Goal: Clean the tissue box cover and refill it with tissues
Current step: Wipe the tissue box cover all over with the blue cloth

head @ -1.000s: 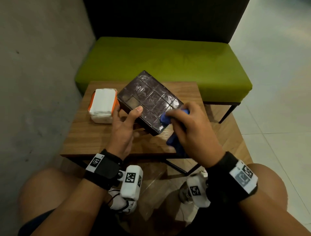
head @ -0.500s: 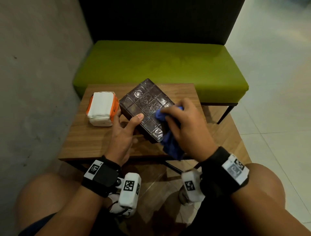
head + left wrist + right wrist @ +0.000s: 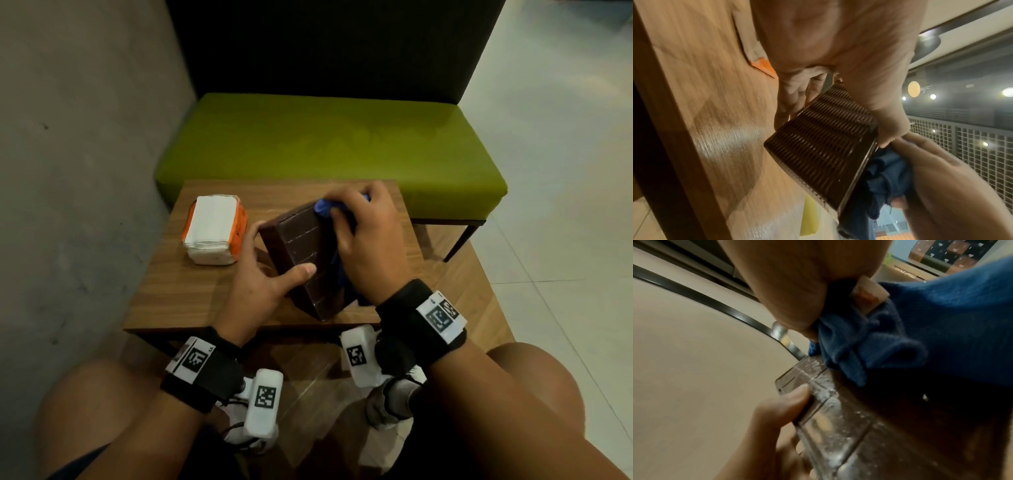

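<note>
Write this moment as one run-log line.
left hand: holds tissue box cover tilted | right hand: wiping, blue cloth | tissue pack: on table

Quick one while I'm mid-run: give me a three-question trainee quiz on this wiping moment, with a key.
1. True or false: the tissue pack is already inside the tissue box cover.
2. Which hand holds the blue cloth? A) left hand B) right hand C) neither
3. Fill in: the cover is held tilted above the wooden ____.

Key
1. False; the pack sits on the table, apart from the cover, to its left.
2. B; the left hand grips the cover.
3. table
</note>
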A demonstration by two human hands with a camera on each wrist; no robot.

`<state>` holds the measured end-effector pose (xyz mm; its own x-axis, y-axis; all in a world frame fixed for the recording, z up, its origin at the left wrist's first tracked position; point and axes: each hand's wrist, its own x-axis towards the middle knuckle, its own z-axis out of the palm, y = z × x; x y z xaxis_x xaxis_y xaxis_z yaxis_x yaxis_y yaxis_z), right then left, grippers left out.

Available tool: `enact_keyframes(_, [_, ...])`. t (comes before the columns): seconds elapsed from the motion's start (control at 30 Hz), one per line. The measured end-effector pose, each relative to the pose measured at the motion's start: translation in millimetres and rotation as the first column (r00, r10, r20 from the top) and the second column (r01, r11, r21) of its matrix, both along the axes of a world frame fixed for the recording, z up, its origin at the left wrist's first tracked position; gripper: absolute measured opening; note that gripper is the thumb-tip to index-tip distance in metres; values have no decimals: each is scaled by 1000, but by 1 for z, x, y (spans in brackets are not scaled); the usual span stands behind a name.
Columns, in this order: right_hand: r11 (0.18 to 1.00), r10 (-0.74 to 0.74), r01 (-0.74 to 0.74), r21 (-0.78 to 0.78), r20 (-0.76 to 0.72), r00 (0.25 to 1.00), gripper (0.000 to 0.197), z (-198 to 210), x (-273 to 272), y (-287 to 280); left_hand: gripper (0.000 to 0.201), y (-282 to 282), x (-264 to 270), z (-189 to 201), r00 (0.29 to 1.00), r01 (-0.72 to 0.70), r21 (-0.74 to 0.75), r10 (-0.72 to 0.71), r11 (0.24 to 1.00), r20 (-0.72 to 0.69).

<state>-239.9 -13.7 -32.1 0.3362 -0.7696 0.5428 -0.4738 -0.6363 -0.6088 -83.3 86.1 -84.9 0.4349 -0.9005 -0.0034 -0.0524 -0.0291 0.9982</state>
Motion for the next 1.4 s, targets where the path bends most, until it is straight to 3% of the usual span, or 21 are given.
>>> enact_keyframes(0.17, [970,198,-218,-109,-172,965,20,13,5,30,105,-4,1,-2,995,28,-20,-26,999,95])
enact_keyframes(0.3, [993,19,-27,-114,-71,997,20,13,-7,7,93,-2,0,-1,995,16,-66,-9,998,95])
enact_keyframes(0.37, [993,-3,-2,-116,-41,999,20,14,-4,10,88,-6,-1,3,991,11,-60,-3,998,134])
enact_keyframes(0.47, [963,188,-210,-167,-137,972,23,14,6,37,102,-10,-2,3,994,28,-65,-21,997,109])
enact_keyframes(0.53, [947,238,-271,-174,-187,953,27,15,4,39,106,-10,-3,2,996,28,-72,-21,997,89])
enact_keyframes(0.63, [978,142,-155,-139,-102,985,23,13,-8,12,95,-8,-1,1,994,5,-58,2,998,111])
enact_keyframes(0.73, [997,-32,34,-65,25,999,22,8,-20,-15,99,-7,1,2,995,-13,-49,18,999,93])
enact_keyframes(0.8, [998,-44,45,-41,29,999,22,6,-19,-12,98,-8,-2,3,995,-16,-57,21,998,95])
enact_keyframes(0.87, [997,56,-56,-55,-8,998,24,3,-11,9,97,-11,-4,2,995,-25,-66,31,998,95])
enact_keyframes(0.93, [978,185,-191,-87,-81,979,24,0,-3,32,97,-12,-5,-1,998,-25,-79,29,997,54])
enact_keyframes(1.0, [966,216,-230,-115,-119,969,23,-1,-3,33,89,-10,-5,0,1000,-8,-90,10,996,26])
enact_keyframes(1.17, [999,-20,23,-43,60,998,21,4,-16,-18,90,-6,-2,4,999,-45,-63,43,997,-27])
enact_keyframes(1.23, [999,-36,37,-24,44,998,21,2,-18,-21,84,-7,-4,4,996,-51,-51,47,997,-76])
enact_keyframes(1.4, [999,-36,36,9,-47,998,20,-16,-30,-8,98,-13,-7,-3,929,-161,11,155,987,-336])
